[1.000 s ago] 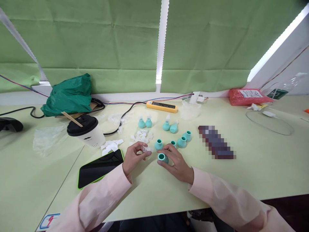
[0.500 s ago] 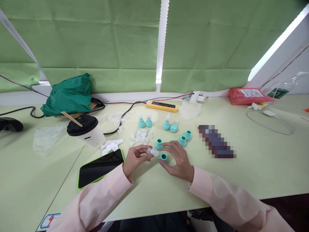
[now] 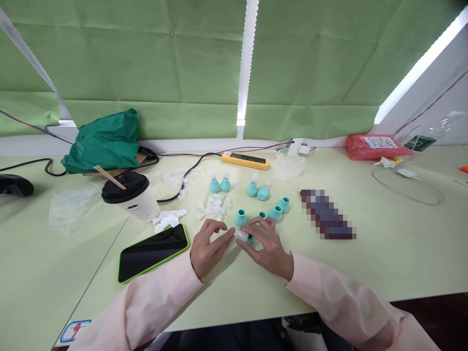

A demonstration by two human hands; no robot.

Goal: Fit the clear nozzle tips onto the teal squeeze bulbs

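A small clear plastic nozzle [image 3: 241, 234] is held between my two hands over the table. My left hand [image 3: 208, 247] pinches at its left end with the fingertips. The thumb and fingers of my right hand [image 3: 268, 245] close around its right side. Just behind the nozzle stands an open-mouthed teal rubber bulb [image 3: 240, 218]; another teal bulb [image 3: 250, 240] is mostly covered by the nozzle and my right fingers. More open teal bulbs [image 3: 275, 213] stand beyond my right hand. Loose white and clear plastic pieces [image 3: 214, 207] lie in a pile behind my left hand.
Teal bulbs with clear tips [image 3: 225, 183] are farther back, one lying tilted. Left are a phone [image 3: 153, 253], crumpled tissue [image 3: 168, 220] and a lidded paper cup [image 3: 137, 202]. A yellow power strip [image 3: 244, 160] lies at the back; a pixelated object [image 3: 327, 214] lies right.
The nozzle has moved slightly right and down, from my left fingers alone to between both hands. My right fingers have closed onto it, and it now partly covers the nearest bulb.
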